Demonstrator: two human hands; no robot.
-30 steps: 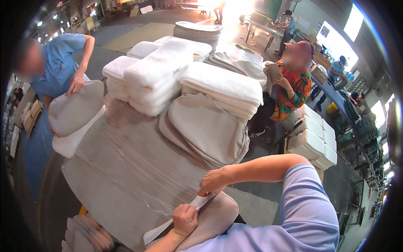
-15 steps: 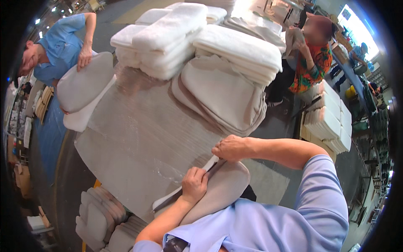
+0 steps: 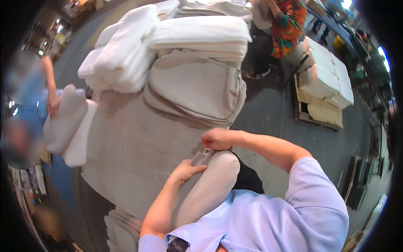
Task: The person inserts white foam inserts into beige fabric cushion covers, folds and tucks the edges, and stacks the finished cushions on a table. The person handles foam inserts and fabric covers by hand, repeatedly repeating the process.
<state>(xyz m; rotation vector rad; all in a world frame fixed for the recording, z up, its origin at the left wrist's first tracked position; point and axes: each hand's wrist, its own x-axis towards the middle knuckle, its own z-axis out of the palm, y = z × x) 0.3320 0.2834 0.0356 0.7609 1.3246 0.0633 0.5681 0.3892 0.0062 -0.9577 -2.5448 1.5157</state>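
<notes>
A plump grey cushion in a fabric cover leans against my front at the near table edge. Along its upper side the cover's opening shows, with raised fabric edges. My left hand grips the cover beside this opening, thumb stretched along the edge and fingers partly hidden. Closed at the far end of the opening is my right hand; what its fingers pinch is hidden. Beyond my hands lies a stack of flat grey covers on the grey table.
White pads and more white pads are piled at the far side. A co-worker's hand holds a grey cushion piece at left. Grey pieces stand below the table. Another person stands far right, near a loaded pallet.
The view has shifted. My left hand has moved along the opening toward my right hand, its thumb now stretched out. The cushion stands more upright; the dark strip and white filling no longer show.
</notes>
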